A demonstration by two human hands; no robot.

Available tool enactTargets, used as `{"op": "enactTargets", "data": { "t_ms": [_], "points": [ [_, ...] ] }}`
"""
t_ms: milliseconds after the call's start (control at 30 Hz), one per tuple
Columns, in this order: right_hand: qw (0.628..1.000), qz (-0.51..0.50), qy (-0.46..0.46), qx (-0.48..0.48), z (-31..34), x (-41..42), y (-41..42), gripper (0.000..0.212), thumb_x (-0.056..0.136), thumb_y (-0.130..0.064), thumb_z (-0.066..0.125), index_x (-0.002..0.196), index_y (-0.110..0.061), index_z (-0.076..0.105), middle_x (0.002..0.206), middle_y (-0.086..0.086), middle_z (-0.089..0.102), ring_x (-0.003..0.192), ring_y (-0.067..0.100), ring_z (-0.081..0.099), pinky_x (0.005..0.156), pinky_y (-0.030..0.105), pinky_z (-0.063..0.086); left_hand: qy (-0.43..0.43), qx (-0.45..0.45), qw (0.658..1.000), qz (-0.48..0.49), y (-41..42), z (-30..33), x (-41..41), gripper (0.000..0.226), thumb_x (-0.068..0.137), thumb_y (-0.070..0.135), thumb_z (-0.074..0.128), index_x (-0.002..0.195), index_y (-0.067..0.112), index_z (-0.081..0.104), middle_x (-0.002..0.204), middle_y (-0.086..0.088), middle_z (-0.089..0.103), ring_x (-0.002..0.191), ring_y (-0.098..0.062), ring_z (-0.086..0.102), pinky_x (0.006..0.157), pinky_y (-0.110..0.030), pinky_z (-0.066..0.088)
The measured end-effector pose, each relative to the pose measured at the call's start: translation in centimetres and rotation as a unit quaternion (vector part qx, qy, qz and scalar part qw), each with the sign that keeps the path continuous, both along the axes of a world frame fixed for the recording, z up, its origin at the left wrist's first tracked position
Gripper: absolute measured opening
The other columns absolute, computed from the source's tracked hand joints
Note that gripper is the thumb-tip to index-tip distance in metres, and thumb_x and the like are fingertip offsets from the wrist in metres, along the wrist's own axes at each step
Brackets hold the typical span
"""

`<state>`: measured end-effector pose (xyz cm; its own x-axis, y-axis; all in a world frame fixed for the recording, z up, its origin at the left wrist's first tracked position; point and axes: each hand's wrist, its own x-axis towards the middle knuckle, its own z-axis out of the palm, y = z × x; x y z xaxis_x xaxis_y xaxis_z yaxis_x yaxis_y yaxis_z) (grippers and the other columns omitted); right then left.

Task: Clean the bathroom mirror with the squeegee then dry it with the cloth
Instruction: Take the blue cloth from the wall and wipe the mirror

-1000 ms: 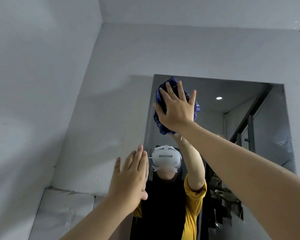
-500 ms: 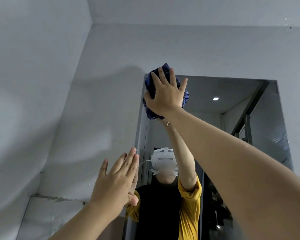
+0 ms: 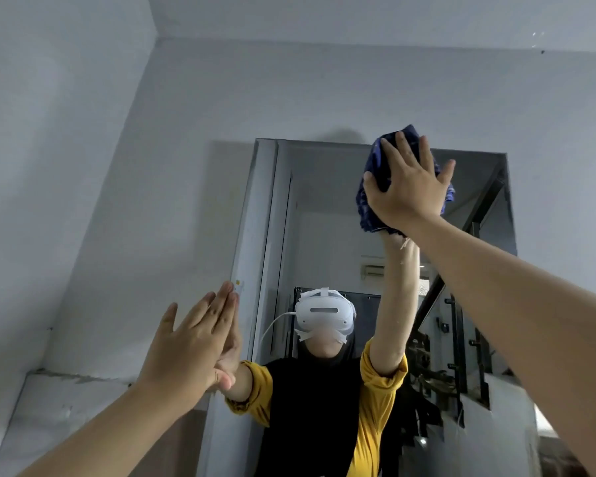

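Frameless rectangular mirror (image 3: 324, 208) on a matte grey wall (image 3: 152, 173). The left hand (image 3: 193, 346) lies flat, fingers straight, at its left edge. Near the top edge, the right hand (image 3: 408, 189), fingers spread, presses the crumpled dark-blue cloth (image 3: 375, 158) against the glass.

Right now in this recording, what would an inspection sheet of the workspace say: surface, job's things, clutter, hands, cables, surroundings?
Surface: bathroom mirror, upright on the wall; streaks or wetness cannot be judged.
Job's things: blue cloth pressed against the mirror near its top edge; squeegee not in view.
Clutter: nothing seen.
Hands: right hand spread flat on the cloth; left hand flat, fingers straight, touching the mirror at its left edge.
Cables: white cable hanging from the headset, seen in the reflection.
Surroundings: grey wall around the mirror; a dark railing shows in the reflection.
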<state>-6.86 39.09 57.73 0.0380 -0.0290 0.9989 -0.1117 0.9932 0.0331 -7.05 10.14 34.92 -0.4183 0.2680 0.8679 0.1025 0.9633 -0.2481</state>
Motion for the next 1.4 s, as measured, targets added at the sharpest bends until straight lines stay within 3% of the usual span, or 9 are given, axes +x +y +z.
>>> {"op": "enactTargets", "data": {
  "t_ms": [133,200,300,433,567,800,967,1100,1400],
  "points": [
    [1.0,-0.004,-0.008,-0.029,-0.5,0.6,4.7,0.061,0.088,-0.054,0.039,0.145,-0.033,0.031,0.158,-0.006,0.022,0.148,0.024,0.007,0.111,0.065,0.003,-0.042,0.017,0.998,0.042,0.3,0.2,1.0,0.105,0.068,0.071,-0.017,0.138,0.012,0.034,0.142,-0.007,0.044,0.128,-0.02,0.023,0.098,-0.052,0.03],
    [0.999,-0.002,-0.009,-0.047,-1.1,0.9,6.8,0.061,0.088,-0.054,0.039,0.145,-0.033,0.03,0.158,-0.006,0.022,0.148,0.024,0.007,0.111,0.065,0.004,-0.056,0.011,0.997,0.054,0.5,0.4,1.8,0.095,0.075,0.079,0.011,0.137,0.012,0.035,0.141,-0.009,0.045,0.128,-0.022,0.026,0.096,-0.052,0.033],
    [0.997,-0.004,-0.005,-0.074,-2.3,1.2,8.9,0.06,0.088,-0.052,0.039,0.144,-0.033,0.03,0.158,-0.005,0.023,0.147,0.024,0.007,0.11,0.065,0.006,-0.068,0.024,0.995,0.063,1.5,0.8,2.6,0.114,0.043,0.057,0.078,0.139,0.009,0.037,0.144,-0.011,0.041,0.128,-0.028,0.044,0.094,-0.057,0.038],
    [0.993,0.006,0.006,-0.116,-4.2,1.1,9.6,0.057,0.088,-0.049,0.04,0.141,-0.03,0.034,0.157,-0.003,0.024,0.147,0.026,0.009,0.109,0.065,0.007,-0.04,-0.005,0.991,0.128,2.8,0.4,2.8,0.113,0.075,0.057,0.06,0.14,0.012,-0.021,0.148,-0.002,-0.027,0.144,-0.02,-0.001,0.111,-0.048,0.016],
    [0.975,0.025,0.008,-0.22,-5.5,1.0,8.7,0.06,0.087,-0.047,0.039,0.144,-0.027,0.032,0.158,-0.002,0.021,0.147,0.029,0.006,0.108,0.068,0.005,-0.07,-0.009,0.987,0.146,2.7,0.4,2.8,0.107,0.083,0.053,0.052,0.133,0.012,-0.034,0.142,-0.001,-0.038,0.142,-0.019,-0.013,0.113,-0.044,0.009],
    [0.966,0.019,-0.009,-0.258,-8.4,0.3,3.0,0.064,0.09,-0.049,0.036,0.148,-0.025,0.025,0.16,0.0,0.015,0.147,0.032,0.003,0.108,0.069,0.004,-0.076,0.003,0.997,0.0,1.0,0.5,2.3,0.107,0.072,0.048,0.068,0.147,0.014,0.0,0.157,-0.004,-0.003,0.143,-0.021,0.005,0.113,-0.049,0.011],
    [0.98,0.022,-0.022,-0.196,-9.9,-0.4,-4.3,0.064,0.091,-0.05,0.038,0.149,-0.026,0.024,0.16,-0.001,0.013,0.147,0.032,0.001,0.109,0.067,0.003,-0.021,-0.023,0.999,0.018,-0.2,0.5,1.1,0.117,0.05,0.073,0.057,0.142,0.006,0.029,0.15,-0.009,0.026,0.133,-0.023,0.035,0.088,-0.055,0.045],
    [0.991,0.02,-0.035,-0.127,-10.5,-1.0,-9.8,0.064,0.09,-0.051,0.038,0.149,-0.027,0.025,0.16,-0.001,0.013,0.147,0.03,0.001,0.11,0.064,0.003,0.0,-0.016,1.0,-0.023,-0.1,-0.9,0.9,0.111,0.035,0.051,0.084,0.127,0.0,0.051,0.138,-0.016,0.048,0.121,-0.029,0.051,0.082,-0.055,0.05],
    [0.996,0.023,-0.075,0.05,-11.7,-1.7,-18.2,0.062,0.089,-0.047,0.043,0.147,-0.03,0.029,0.159,-0.002,0.018,0.147,0.032,0.003,0.11,0.065,0.002,-0.053,-0.036,0.998,-0.025,-1.3,-4.7,1.1,0.13,0.017,0.062,0.083,0.128,0.002,0.052,0.137,-0.012,0.05,0.117,-0.025,0.056,0.079,-0.049,0.053]
  ]
}}
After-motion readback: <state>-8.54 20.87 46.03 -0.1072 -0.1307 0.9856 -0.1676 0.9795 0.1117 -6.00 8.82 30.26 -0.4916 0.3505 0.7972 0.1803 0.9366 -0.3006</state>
